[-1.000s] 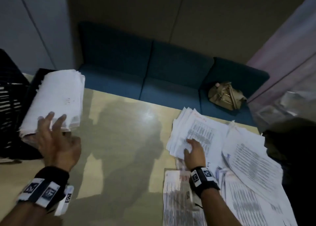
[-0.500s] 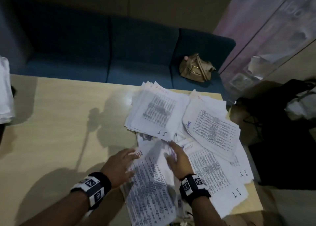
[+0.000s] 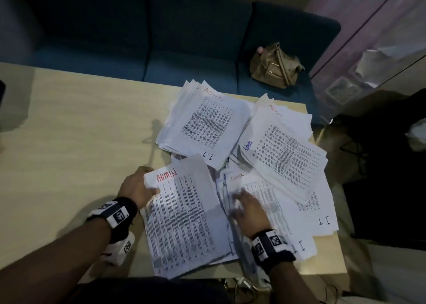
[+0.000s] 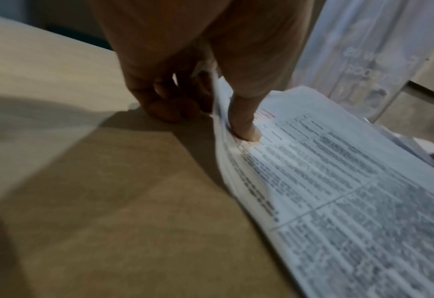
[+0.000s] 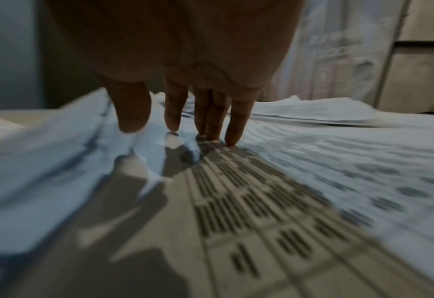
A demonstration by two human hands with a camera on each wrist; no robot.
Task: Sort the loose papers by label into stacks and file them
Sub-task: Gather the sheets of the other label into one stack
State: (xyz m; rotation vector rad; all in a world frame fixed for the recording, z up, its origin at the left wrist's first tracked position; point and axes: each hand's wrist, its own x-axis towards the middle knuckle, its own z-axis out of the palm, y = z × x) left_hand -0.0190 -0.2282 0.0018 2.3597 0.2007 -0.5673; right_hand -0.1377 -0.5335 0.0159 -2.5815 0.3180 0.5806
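Loose printed papers cover the right half of a light wooden table (image 3: 69, 142). My left hand (image 3: 138, 186) pinches the left edge of a thin stack headed ADMIN in red (image 3: 182, 216), thumb on top (image 4: 243, 129), fingers curled under it. My right hand (image 3: 247, 208) lies with straight fingers (image 5: 233, 125) on a sheet with a faint red label (image 3: 265, 193). Behind lie a pile marked ADMIN and I.T (image 3: 207, 121) and a pile marked Admin in blue (image 3: 283, 149). Sheets marked I T (image 3: 322, 220) poke out at the right.
A blue sofa (image 3: 161, 38) runs along the table's far edge, with a tan handbag (image 3: 274, 66) on its right seat. Dark bags (image 3: 380, 165) sit on the floor to the right. The table's left half shows bare wood.
My view has swung right, away from the white stack at the left. My left hand came over to the papers and took hold of the ADMIN stack's edge; my right hand slid onto the sheet beside it.
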